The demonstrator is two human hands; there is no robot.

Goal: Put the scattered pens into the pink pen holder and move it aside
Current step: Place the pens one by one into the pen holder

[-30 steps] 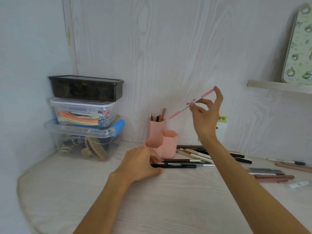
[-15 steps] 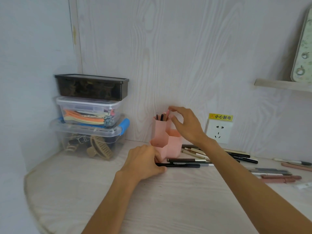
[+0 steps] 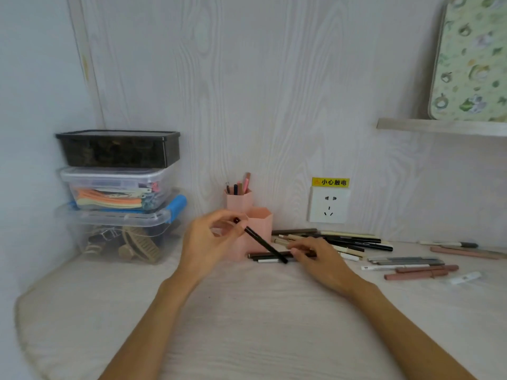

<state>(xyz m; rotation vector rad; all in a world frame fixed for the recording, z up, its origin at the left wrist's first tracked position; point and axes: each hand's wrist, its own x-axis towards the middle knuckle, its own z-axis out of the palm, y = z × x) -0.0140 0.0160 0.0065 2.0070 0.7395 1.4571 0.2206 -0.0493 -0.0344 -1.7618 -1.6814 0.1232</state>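
The pink pen holder [image 3: 262,223], made of hexagonal cups, stands against the back wall. Several pens [image 3: 241,185] stick out of its tallest cup. My left hand [image 3: 211,242] is in front of the holder and hides its lowest cup. It pinches the upper end of a black pen [image 3: 260,244], which slants down to the right. My right hand [image 3: 321,260] lies low on the table, its fingertips resting on a dark brown pen [image 3: 271,254]. More scattered pens [image 3: 354,239] lie to the right, with a grey and pink group [image 3: 411,267] beyond them.
Three stacked plastic boxes [image 3: 118,187] fill the left corner. A wall socket [image 3: 327,204] with a yellow label sits right of the holder. A shelf [image 3: 439,127] carries a patterned board [image 3: 472,58]. A small white object [image 3: 463,278] lies at the far right.
My right hand put the pink pen into the tallest cup, then came down onto the pens on the table. My left hand lifted the black pen off the table.
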